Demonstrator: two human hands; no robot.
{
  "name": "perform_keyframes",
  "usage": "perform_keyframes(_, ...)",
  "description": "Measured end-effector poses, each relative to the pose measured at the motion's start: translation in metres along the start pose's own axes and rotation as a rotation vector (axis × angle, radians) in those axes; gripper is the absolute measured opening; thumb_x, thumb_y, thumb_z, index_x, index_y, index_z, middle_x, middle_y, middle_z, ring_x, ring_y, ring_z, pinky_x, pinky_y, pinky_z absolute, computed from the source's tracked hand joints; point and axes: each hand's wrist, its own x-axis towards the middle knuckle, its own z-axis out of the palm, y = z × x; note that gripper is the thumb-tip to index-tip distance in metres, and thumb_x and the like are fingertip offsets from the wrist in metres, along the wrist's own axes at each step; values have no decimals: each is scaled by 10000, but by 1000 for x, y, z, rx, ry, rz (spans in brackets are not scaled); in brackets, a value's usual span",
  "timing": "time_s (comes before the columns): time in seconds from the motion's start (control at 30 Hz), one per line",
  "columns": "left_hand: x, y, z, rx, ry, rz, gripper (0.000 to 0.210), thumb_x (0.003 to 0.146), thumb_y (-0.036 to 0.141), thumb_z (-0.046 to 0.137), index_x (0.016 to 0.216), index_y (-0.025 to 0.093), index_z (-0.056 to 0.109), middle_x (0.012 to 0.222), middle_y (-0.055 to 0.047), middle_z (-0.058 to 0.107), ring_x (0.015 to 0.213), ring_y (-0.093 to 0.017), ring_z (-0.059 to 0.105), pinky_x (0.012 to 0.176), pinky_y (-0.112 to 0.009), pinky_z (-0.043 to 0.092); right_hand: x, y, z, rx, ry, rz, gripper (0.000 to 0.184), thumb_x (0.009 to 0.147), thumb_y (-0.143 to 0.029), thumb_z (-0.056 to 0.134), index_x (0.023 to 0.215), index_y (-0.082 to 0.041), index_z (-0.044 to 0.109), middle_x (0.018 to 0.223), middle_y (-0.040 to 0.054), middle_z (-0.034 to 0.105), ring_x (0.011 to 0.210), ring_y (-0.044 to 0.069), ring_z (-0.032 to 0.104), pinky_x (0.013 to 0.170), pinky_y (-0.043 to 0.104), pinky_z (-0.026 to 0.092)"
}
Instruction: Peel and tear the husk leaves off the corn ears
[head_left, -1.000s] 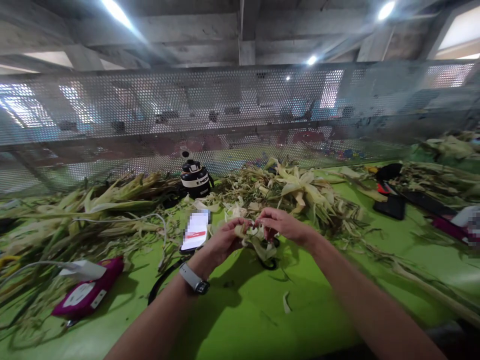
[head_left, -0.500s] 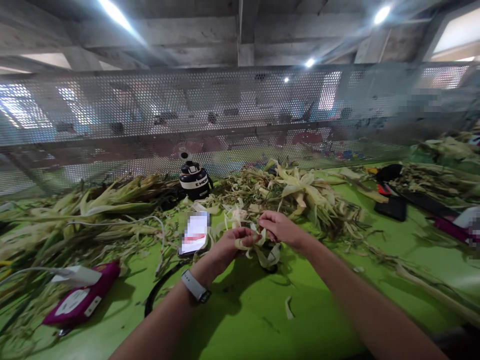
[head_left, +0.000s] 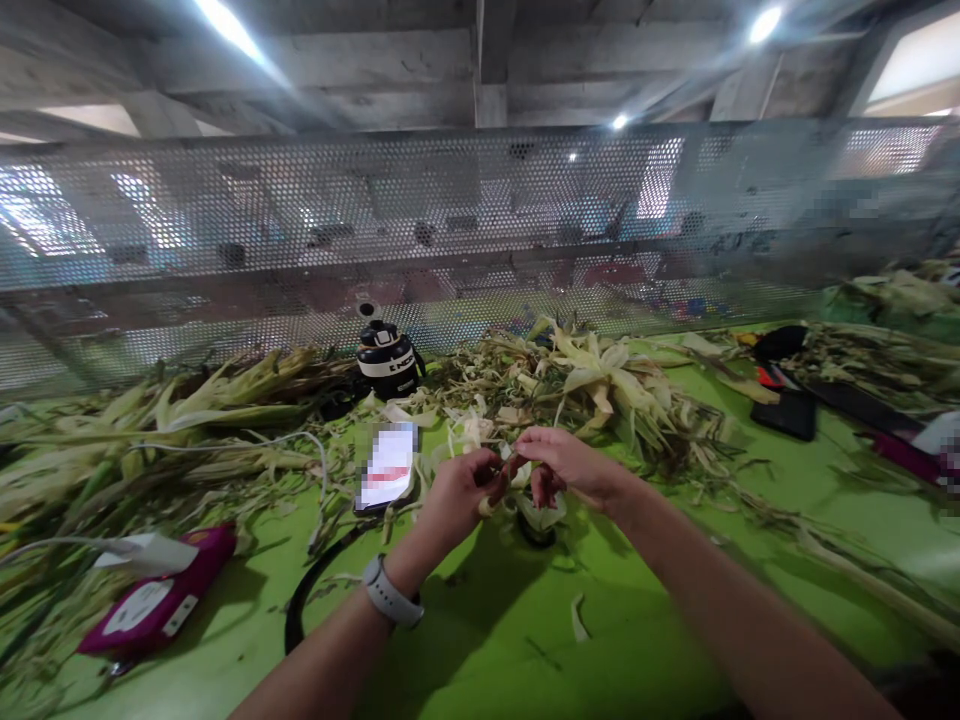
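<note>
My left hand (head_left: 461, 490), with a pale watch strap on its wrist, is closed in a pinch on a small piece of corn husk (head_left: 487, 507). Its fingertips meet those of my right hand (head_left: 566, 465), which pinches at the same spot with its other fingers curled. The bit between the fingertips is mostly hidden. Just below the right hand, pale husk leaves (head_left: 545, 517) stand out over a dark round thing on the green table (head_left: 480, 640). Behind both hands lie shredded husk pieces (head_left: 471, 428).
A phone with a lit screen (head_left: 388, 465) lies left of my hands, beside a black cable (head_left: 300, 590). Further left is a purple power bank (head_left: 161, 600). A black bottle (head_left: 388, 360) and husk heaps (head_left: 611, 375) stand before a perforated metal screen (head_left: 450, 220).
My hands have come together, fingertip to fingertip. The right hand has turned over with its fingers curled downward, and the left wrist has rotated. The husk leaves held between them now show less.
</note>
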Motion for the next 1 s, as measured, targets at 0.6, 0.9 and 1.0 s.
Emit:
perform_keyframes(0.6, 1, 7, -3, -459, -159, -271, 337, 625, 388, 757, 620, 154, 514, 515, 64, 459, 426, -35, 343, 413, -166, 250, 6, 4, -12, 195, -66, -46, 204, 771, -245, 606, 680, -172, 439, 429, -96, 398, 368, 31, 315, 393, 156, 226)
perform_keyframes(0.9, -4, 10, -5, -805, -163, -480, 166, 607, 232, 755, 727, 129, 708, 616, -4, 591, 479, -51, 435, 429, -166, 325, 8, 6, -13, 210, -85, -44, 285, 728, -313, 672, 677, -178, 426, 438, -104, 377, 386, 29, 297, 408, 162, 214)
perform_keyframes(1.0, -4, 11, -5, -944, -119, -457, 157, 646, 195, 668, 779, 122, 710, 606, 1, 567, 435, -40, 379, 391, -163, 298, 7, 5, -11, 178, -66, -37, 281, 734, -305, 671, 674, -174, 430, 446, -105, 379, 377, 23, 277, 392, 163, 188)
